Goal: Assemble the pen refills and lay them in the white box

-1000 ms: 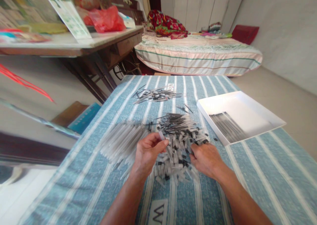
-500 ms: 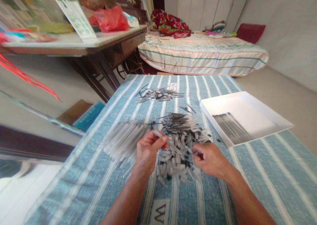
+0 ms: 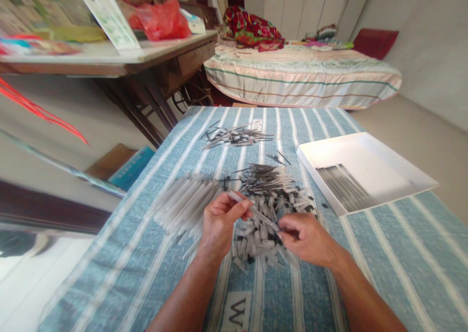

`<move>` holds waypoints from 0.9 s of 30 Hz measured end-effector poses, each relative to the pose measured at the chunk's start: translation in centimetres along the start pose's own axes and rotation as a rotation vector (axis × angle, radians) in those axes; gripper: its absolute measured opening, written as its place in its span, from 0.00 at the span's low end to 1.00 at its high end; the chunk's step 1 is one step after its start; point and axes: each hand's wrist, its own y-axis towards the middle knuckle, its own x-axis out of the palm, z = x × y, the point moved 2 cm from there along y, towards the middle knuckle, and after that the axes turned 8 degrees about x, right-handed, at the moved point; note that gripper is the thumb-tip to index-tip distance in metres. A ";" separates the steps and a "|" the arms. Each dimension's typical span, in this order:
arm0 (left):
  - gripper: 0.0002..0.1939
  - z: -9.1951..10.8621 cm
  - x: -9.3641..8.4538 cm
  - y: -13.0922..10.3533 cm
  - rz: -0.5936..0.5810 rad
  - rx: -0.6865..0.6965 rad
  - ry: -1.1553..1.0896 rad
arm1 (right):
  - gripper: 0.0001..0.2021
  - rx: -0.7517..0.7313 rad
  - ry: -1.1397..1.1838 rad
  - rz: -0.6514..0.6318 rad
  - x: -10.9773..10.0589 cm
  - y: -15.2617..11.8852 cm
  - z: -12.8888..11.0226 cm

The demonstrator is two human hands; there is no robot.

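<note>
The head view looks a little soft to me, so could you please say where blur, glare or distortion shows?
Head view: pale tubes smear together; small parts between the hands lack crisp edges.
Head view: white box is bright inside, its far-left corner nearly washed out.
Head view: desk clutter is streaked at upper left; bed bows, probably lens distortion.

Tabletop (image 3: pixel 413 268): bare cloth at near right — we can pass there.
White box (image 3: pixel 382 164): raised walls bar our way.
Caps (image 3: pixel 261 242): heaped mid-cloth — obstructing us.
</note>
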 end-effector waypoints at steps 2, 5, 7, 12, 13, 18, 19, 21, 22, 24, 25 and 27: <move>0.07 0.0 0.1 -0.1 -0.002 -0.010 0.013 | 0.06 -0.011 0.015 0.005 0.1 0.0 -0.1; 0.06 0.0 0.4 -0.3 -0.025 -0.030 0.039 | 0.05 -0.020 0.050 0.026 0.0 0.0 -0.2; 0.06 0.1 0.5 -0.3 -0.032 -0.040 0.039 | 0.05 -0.015 0.081 0.044 0.0 0.0 -0.3; 0.06 0.2 0.5 -0.2 -0.004 -0.067 -0.013 | 0.05 0.061 0.241 0.077 0.2 0.0 -0.3; 0.06 0.2 0.4 -0.2 -0.007 -0.078 -0.023 | 0.04 0.075 0.283 0.083 0.4 0.0 -0.2; 0.04 -0.1 -0.2 0.2 -0.051 -0.138 -0.066 | 0.03 0.105 0.479 0.126 0.9 0.1 0.3; 0.04 -0.2 -0.4 0.2 -0.064 -0.151 -0.082 | 0.03 0.100 0.505 0.148 1.0 0.1 0.4; 0.04 -0.3 -0.5 0.3 -0.091 -0.180 -0.114 | 0.04 0.081 0.521 0.204 0.9 0.1 0.3; 0.04 -0.4 -0.5 0.3 -0.100 -0.192 -0.126 | 0.05 0.066 0.511 0.230 0.8 0.0 0.2; 0.04 -0.3 -0.4 0.2 -0.100 -0.204 -0.143 | 0.05 0.034 0.469 0.271 0.8 0.0 0.0; 0.05 -0.3 -0.4 0.2 -0.092 -0.205 -0.148 | 0.05 0.017 0.443 0.290 0.8 0.0 -0.1; 0.05 -0.2 -0.2 0.2 -0.071 -0.202 -0.156 | 0.06 -0.013 0.392 0.323 0.9 -0.1 -0.2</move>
